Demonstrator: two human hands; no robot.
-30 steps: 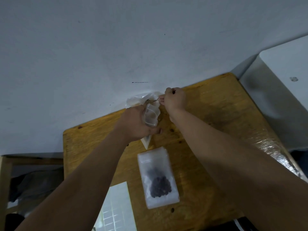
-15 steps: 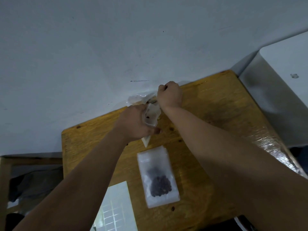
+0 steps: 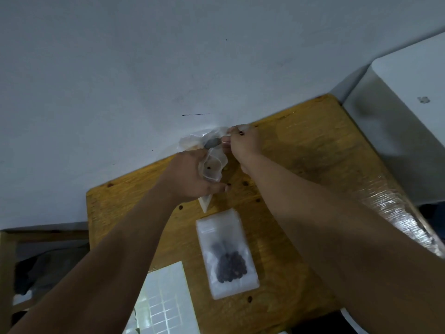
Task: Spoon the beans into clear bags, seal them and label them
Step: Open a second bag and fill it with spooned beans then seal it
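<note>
Left grip (image 3: 192, 175) was clamped round a small clear bag (image 3: 213, 166), fingers curled about its middle. The bag's long axis ran steeply from its mouth, gaping toward the upper right of the frame, down to a pointed corner poking out below the grip. One or two dark beans showed inside it. Right grip (image 3: 243, 143) was closed in a pinch on a small grey spoon (image 3: 212, 142), blurred, whose bowl pointed left and hung just above the bag's mouth. Behind the spoon, a crumpled larger plastic bag (image 3: 192, 141) lay against the grey wall (image 3: 144, 68).

Both grips worked at the far edge of the wooden tabletop (image 3: 301, 165), hard by the wall. Bare wood lay open to the right of the right grip, up to a white box (image 3: 409, 112) in the upper right of the frame and a strip of shiny wrap (image 3: 390, 203) along the right edge. Nearer the lower middle, a filled bag (image 3: 222, 233) lay flat, long axis almost upright in the frame, its beans (image 3: 230, 263) heaped at the lower end. Just to its left, a white label sheet (image 3: 166, 302) overhung the near edge. Several loose beans (image 3: 245, 183) dotted the wood between them.
</note>
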